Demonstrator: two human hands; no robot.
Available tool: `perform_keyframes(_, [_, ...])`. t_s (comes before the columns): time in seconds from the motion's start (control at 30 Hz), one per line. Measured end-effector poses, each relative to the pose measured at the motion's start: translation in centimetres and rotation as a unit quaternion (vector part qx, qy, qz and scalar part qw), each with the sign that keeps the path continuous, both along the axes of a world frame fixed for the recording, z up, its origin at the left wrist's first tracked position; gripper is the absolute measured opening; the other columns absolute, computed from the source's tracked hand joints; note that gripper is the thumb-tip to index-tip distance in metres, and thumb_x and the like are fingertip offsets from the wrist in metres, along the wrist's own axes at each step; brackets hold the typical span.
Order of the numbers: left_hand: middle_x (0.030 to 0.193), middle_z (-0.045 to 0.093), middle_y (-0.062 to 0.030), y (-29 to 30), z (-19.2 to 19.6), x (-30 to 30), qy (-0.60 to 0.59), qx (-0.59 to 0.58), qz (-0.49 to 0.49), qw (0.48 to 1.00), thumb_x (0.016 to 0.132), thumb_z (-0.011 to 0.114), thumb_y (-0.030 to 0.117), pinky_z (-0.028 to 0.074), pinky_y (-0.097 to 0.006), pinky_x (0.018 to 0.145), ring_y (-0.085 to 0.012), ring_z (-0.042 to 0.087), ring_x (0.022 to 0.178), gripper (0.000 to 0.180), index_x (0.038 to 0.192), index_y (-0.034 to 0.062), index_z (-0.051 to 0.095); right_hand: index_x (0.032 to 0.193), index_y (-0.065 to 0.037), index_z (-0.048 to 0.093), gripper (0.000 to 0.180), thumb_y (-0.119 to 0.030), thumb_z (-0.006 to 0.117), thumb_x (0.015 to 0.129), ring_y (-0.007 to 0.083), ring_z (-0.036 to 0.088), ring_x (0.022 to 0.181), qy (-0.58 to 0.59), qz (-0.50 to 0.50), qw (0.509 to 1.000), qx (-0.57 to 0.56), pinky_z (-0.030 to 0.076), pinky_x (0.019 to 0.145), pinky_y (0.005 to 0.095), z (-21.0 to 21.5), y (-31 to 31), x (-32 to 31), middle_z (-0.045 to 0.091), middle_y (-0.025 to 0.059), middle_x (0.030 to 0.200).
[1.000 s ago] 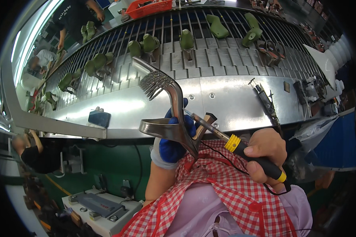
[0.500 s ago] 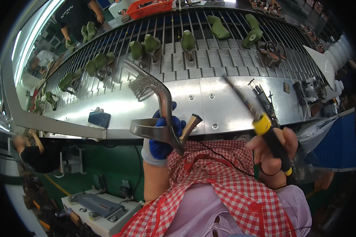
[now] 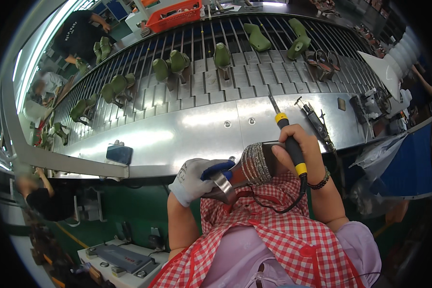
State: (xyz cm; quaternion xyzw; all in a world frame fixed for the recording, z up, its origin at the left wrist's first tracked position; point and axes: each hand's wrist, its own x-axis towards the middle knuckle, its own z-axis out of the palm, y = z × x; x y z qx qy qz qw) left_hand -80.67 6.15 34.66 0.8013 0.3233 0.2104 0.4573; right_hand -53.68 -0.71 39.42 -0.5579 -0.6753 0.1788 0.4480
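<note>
In front of my apron I hold a dark brown high-heeled sandal (image 3: 255,165) lying sideways, a band of glittering stones across its front strap. My left hand (image 3: 193,180), in a grey-white glove with blue fingers, is closed on its heel and ankle-strap end. The heel itself is mostly hidden. My bare right hand (image 3: 308,144) grips a corded soldering iron (image 3: 293,150) with a black handle and yellow collars. Its metal tip points up and away over the metal bench, apart from the sandal. The right thumb and fingers also reach the sandal's toe end.
Beyond the steel bench edge (image 3: 201,122) runs a slatted conveyor (image 3: 209,79) bearing green shoe lasts (image 3: 222,55) and sandals (image 3: 323,62). A phone (image 3: 119,153) lies left, a thin tool (image 3: 316,120) right. A white hose nozzle (image 3: 381,72) stands right. A co-worker (image 3: 77,33) is far left.
The sandal has turned from upright to sideways and come down nearer my apron. My left hand has rolled over, and my right hand has moved left to the toe with the iron.
</note>
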Motion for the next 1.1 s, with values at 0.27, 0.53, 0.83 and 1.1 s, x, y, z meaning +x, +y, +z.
perform_keyframes(0.27, [0.131, 0.049, -0.0129, 0.8, -3.3, 2.3, -0.425, -0.088, 0.317, 0.843, 0.090, 0.053, 0.001, 0.038, -0.031, 0.102, -0.0178, 0.049, 0.117, 0.055, 0.141, 0.0009, 0.034, 0.089, -0.005, 0.051, 0.022, -0.006, 0.071, 0.081, 0.0106, 0.052, 0.058, 0.015, -0.213, 0.948, 0.237, 0.043, 0.056, 0.0241, -0.7, -0.5, -0.1, 0.055, 0.0034, 0.073])
perform_keyframes(0.53, [0.126, 0.055, -0.0115, -1.3, -1.5, 8.3, -0.697, -0.392, 0.156, 0.580, 0.098, 0.044, 0.038, 0.042, -0.044, 0.103, -0.0268, 0.055, 0.114, 0.045, 0.131, 0.0077, 0.046, 0.092, -0.008, 0.054, 0.030, -0.005, 0.076, 0.073, 0.0225, 0.064, 0.056, -0.077, 0.020, 0.959, 0.271, 0.049, 0.052, 0.0276, -1.7, -0.1, -3.4, 0.070, 0.0178, 0.089])
perform_keyframes(0.83, [0.094, 0.062, -0.0047, 0.3, -3.0, 3.2, -0.714, -0.416, 0.048, 0.561, 0.095, 0.047, 0.040, 0.045, -0.046, 0.095, -0.0243, 0.060, 0.091, 0.040, 0.116, 0.0063, 0.057, 0.111, 0.000, 0.058, 0.071, -0.066, 0.048, 0.087, 0.0121, 0.056, 0.048, 0.226, 0.105, 0.958, 0.141, 0.044, 0.046, 0.0223, 0.1, -1.1, -2.6, 0.059, 0.0064, 0.060])
perform_keyframes(1.1, [0.093, 0.059, -0.0077, -1.4, -3.3, 3.7, -0.678, -0.385, 0.026, 0.625, 0.095, 0.051, 0.028, 0.047, -0.045, 0.092, -0.0242, 0.061, 0.088, 0.037, 0.120, 0.0010, 0.051, 0.092, -0.002, 0.070, 0.037, -0.037, 0.063, 0.084, 0.0173, 0.052, 0.043, 0.117, 0.218, 0.944, 0.220, 0.037, 0.043, 0.0291, 2.8, -1.3, -3.7, 0.053, 0.0033, 0.053])
